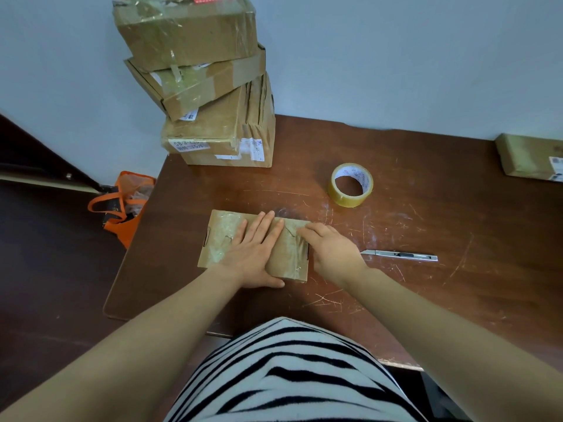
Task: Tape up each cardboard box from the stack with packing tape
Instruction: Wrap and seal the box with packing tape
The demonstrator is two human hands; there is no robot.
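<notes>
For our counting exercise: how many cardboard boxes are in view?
5. Stacked back left on the table: top box, middle box, bottom box. Flat box under left hand and right hand. Far-right box. More may be hidden above the frame.

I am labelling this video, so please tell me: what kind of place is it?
Probably an informal parcel-packing corner: a scratched wooden table, stacked cardboard boxes, and a tape roll.

A plain pale blue-grey wall (396, 56) runs right across the back, evenly lit. Pushed up against it, a dark brown wooden table (457, 300), its top covered in pale scratches. Down to the left, dark floor (45, 269), and there's an orange bag (122, 205) sitting just beside the table's left edge.
</notes>
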